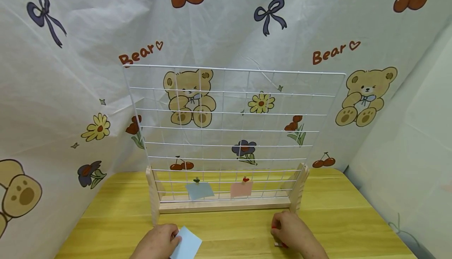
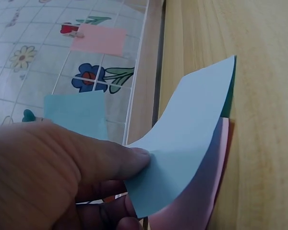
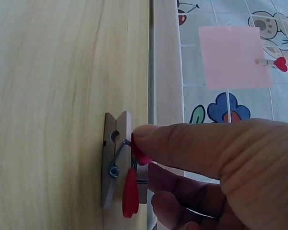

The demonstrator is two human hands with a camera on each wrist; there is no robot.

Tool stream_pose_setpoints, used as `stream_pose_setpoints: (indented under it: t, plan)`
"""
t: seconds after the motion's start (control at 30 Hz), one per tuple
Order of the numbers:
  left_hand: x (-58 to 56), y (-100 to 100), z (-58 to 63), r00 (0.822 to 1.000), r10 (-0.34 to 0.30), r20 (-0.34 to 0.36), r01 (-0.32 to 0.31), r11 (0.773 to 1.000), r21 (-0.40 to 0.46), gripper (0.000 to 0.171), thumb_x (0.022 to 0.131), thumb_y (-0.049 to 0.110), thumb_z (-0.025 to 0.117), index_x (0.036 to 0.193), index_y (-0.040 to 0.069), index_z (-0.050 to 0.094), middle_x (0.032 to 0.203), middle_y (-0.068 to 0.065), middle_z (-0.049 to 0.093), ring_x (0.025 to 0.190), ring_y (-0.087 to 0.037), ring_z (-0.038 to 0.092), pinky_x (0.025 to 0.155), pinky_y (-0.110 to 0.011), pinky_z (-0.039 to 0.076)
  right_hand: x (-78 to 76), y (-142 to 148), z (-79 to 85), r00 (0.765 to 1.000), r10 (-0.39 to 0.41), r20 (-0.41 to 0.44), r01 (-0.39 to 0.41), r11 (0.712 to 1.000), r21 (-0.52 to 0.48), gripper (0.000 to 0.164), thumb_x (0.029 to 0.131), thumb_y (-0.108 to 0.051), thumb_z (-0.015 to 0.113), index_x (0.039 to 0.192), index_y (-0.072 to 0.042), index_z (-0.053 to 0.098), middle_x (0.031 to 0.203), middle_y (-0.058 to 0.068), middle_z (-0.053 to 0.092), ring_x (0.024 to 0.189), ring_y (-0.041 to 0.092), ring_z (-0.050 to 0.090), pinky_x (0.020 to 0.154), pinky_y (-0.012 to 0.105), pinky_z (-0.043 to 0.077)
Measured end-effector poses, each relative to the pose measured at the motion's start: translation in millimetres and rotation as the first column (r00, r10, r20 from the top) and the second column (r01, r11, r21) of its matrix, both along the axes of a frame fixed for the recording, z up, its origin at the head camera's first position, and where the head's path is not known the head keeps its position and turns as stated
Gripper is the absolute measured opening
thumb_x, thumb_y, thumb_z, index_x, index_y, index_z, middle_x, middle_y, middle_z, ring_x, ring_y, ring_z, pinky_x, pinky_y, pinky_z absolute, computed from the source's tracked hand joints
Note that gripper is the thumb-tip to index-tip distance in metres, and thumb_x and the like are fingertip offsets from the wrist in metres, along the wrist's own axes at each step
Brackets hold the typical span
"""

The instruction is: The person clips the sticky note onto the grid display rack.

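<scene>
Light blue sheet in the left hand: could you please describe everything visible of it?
The blue sheet looks like plain, thin paper, straight-edged, without visible writing. The left hand pinches one end; the rest curves, in front of the wire rack. Beneath it shows a pink sheet; whether they touch is unclear.

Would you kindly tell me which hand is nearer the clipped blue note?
Left. The left hand is in front of the clipped blue note, to its left; the right hand is farther off, to its right.
</scene>
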State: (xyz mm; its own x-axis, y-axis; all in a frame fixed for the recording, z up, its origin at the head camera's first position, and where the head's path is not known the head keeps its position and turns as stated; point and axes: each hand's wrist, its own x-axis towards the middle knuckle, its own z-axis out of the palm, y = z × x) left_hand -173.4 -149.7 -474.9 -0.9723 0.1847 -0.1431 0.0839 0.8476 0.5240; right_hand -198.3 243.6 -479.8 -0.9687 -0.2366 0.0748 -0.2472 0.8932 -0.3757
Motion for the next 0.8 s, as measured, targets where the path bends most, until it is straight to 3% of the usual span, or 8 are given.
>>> stream_pose_setpoints:
  t: [0.33, 0.8]
  plan:
    - [-1.5, -5.4, 2.0, 0.998, -0.054, 0.032, 0.052, 0.997, 0.065, 0.013, 0.099, 0.017, 0.064, 0.088, 0.013, 0.067, 0.075, 0.004, 0.061, 0.064, -0.014, 0.05, 0.06, -0.033, 0.04, -1.9, 0.7, -0.2, 0.999, 0.02, 0.044, -0.019, 0.999, -0.028, 0.014, 0.082, -0.01, 0.082, 0.081, -0.016, 0.069, 0.073, -0.01, 0.059, 0.066, 0.002, 0.047, 0.061, 0.024, 0.042]
    - [-1.7, -9.2, 5.0, 0.996, -0.085, 0.013, 0.083, 0.992, 0.091, 0.012, 0.1, 0.018, 0.064, 0.088, 0.014, 0.066, 0.076, 0.005, 0.061, 0.065, -0.013, 0.05, 0.061, -0.032, 0.041, 0.0, 0.7, 1.5, 0.997, 0.032, 0.068, -0.028, 0.998, -0.054, 0.019, 0.085, -0.009, 0.079, 0.075, -0.018, 0.066, 0.071, -0.008, 0.057, 0.061, 0.002, 0.045, 0.056, 0.023, 0.039]
